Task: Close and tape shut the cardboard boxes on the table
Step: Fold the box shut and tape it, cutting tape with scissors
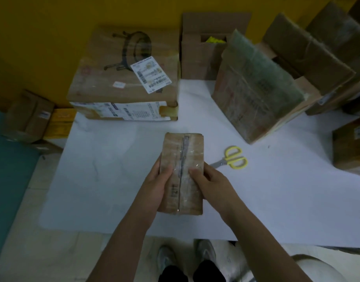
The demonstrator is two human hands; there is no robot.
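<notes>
A small, long cardboard box [183, 151] lies on the white table [105, 163] in front of me, its flaps closed along a centre seam under shiny clear tape. My left hand [156, 184] clasps its left side with the thumb on top. My right hand [209, 182] clasps the right side, thumb pressed on the top near the seam. No tape roll is in sight.
Yellow-handled scissors [233, 158] lie just right of the box. A large labelled box [122, 78] stands at the back left, an open box [203, 47] behind, a tilted taped box [254, 90] and several more at the right. More boxes [30, 117] sit on the floor at left.
</notes>
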